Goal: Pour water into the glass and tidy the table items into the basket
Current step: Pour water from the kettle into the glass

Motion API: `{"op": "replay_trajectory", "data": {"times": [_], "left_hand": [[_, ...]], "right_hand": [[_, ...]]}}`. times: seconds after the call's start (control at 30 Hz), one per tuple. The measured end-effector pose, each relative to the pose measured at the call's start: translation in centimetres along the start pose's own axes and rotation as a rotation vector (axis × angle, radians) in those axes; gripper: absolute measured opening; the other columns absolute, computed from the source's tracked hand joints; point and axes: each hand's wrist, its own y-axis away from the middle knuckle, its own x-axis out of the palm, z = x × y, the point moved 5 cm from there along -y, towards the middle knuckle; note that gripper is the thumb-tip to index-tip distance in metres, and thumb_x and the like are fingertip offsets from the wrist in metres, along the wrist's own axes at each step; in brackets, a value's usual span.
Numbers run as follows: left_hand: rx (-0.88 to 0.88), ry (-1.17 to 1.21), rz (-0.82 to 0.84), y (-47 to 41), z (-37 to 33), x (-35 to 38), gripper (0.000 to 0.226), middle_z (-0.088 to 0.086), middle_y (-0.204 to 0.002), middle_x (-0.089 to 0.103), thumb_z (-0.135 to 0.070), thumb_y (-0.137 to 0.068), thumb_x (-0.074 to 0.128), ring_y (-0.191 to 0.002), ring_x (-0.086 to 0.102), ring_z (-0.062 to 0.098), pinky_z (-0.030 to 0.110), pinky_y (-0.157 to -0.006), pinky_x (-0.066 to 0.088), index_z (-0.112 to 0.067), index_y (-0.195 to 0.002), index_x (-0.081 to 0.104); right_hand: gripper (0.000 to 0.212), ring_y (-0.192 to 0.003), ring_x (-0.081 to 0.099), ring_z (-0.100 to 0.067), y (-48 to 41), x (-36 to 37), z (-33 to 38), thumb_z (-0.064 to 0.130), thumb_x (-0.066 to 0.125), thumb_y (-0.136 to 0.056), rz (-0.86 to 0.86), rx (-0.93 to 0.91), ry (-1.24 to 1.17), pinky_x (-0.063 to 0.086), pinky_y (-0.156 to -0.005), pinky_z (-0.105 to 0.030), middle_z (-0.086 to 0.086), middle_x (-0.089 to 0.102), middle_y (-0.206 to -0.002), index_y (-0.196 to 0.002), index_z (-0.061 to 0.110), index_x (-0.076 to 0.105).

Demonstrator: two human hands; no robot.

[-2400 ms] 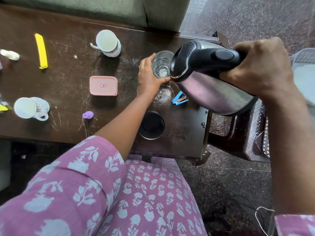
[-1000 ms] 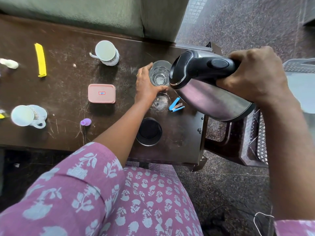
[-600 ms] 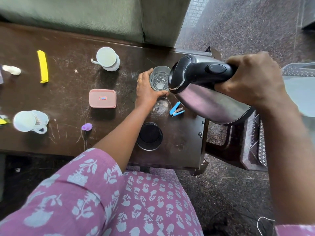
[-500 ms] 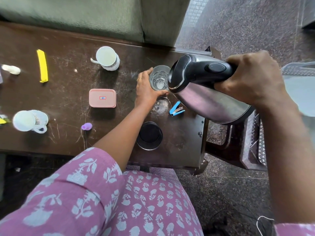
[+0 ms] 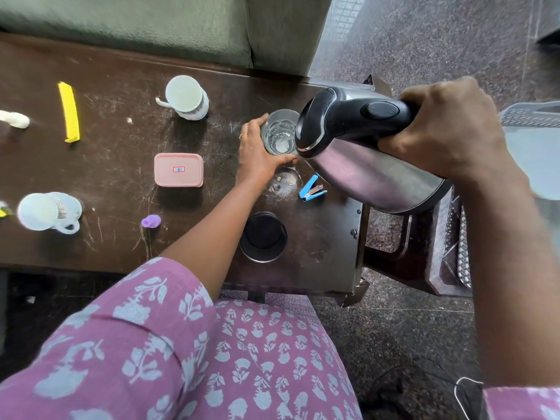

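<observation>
Your left hand (image 5: 256, 159) curls round the glass (image 5: 278, 136) near the surface's right edge; right hand (image 5: 445, 128) grips the tilted kettle (image 5: 363, 177) by its handle. Tip slowly, spout over the rim, stop short of full.

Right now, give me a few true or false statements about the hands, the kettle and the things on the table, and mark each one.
1. The right hand grips the kettle by its black handle. True.
2. The left hand rests flat on the pink box. False: it holds the glass; the box lies apart, to its left.
3. The kettle is tilted, with its lid end toward the glass. True.
4. The blue clip sits on the pink box. False: it lies on the table, right of the left hand.
</observation>
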Motion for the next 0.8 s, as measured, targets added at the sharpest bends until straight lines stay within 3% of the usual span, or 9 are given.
{"op": "replay_trajectory", "data": {"times": [0.37, 0.5, 0.63, 0.8], "left_hand": [[-0.001, 0.01, -0.01, -0.07, 0.15, 0.1, 0.09, 0.003, -0.137, 0.04, -0.026, -0.055, 0.086, -0.129, 0.037, 0.018, 0.03, -0.102, 0.031, -0.021, -0.131, 0.038], [-0.002, 0.008, -0.01, -0.09, 0.19, 0.08, 0.09, 0.003, -0.138, 0.04, -0.027, -0.055, 0.086, -0.129, 0.037, 0.019, 0.031, -0.103, 0.032, -0.021, -0.131, 0.038], [-0.001, 0.006, -0.01, -0.06, 0.16, 0.07, 0.09, 0.003, -0.137, 0.041, -0.027, -0.055, 0.087, -0.129, 0.038, 0.018, 0.03, -0.102, 0.032, -0.02, -0.131, 0.038], [-0.003, 0.004, -0.012, -0.05, 0.16, 0.01, 0.092, 0.003, -0.136, 0.042, -0.027, -0.054, 0.087, -0.128, 0.038, 0.018, 0.029, -0.102, 0.032, -0.02, -0.131, 0.039]], "right_hand": [[0.06, -0.075, 0.06, -0.047, 0.06, -0.28, -0.01, 0.06, 0.05, -0.059, -0.009, -0.002, -0.002, 0.05, -0.071, -0.046, -0.028, 0.065, -0.078, -0.085, 0.009, 0.07], [0.074, -0.075, 0.061, -0.045, 0.1, -0.46, 0.03, 0.068, 0.038, -0.054, -0.007, -0.011, -0.008, 0.049, -0.069, -0.043, -0.027, 0.065, -0.078, -0.085, 0.009, 0.069], [0.057, -0.075, 0.06, -0.045, -0.05, -0.46, -0.12, 0.056, 0.051, -0.06, -0.003, -0.011, 0.013, 0.05, -0.07, -0.045, -0.027, 0.065, -0.078, -0.086, 0.009, 0.07], [0.055, -0.077, 0.06, -0.046, -0.02, -0.43, -0.28, 0.055, 0.052, -0.06, 0.006, 0.0, 0.013, 0.05, -0.073, -0.046, -0.028, 0.064, -0.079, -0.086, 0.01, 0.07]]}}
